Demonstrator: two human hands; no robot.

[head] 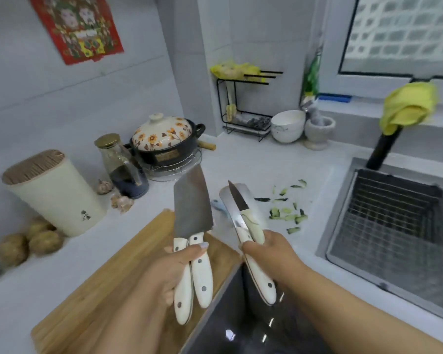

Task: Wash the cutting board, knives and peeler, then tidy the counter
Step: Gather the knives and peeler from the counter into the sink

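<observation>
both hands are full, left hand [175, 267] wrapped round two cleaver handles and right hand [269, 251] round two knives [237, 200], blades pointing up and away, with the block [54, 192] off to the left so the left hand's nearer.

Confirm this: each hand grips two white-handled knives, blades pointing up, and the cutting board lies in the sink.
Wrong about the board. The head view shows the cutting board lying on the counter left of the sink. The rest stands: the left hand and right hand each grip two white-handled knives, blades up.

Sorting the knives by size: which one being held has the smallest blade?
The small pointed knife in the right hand, lying against a broader blade. The left hand holds the wide cleaver.
</observation>
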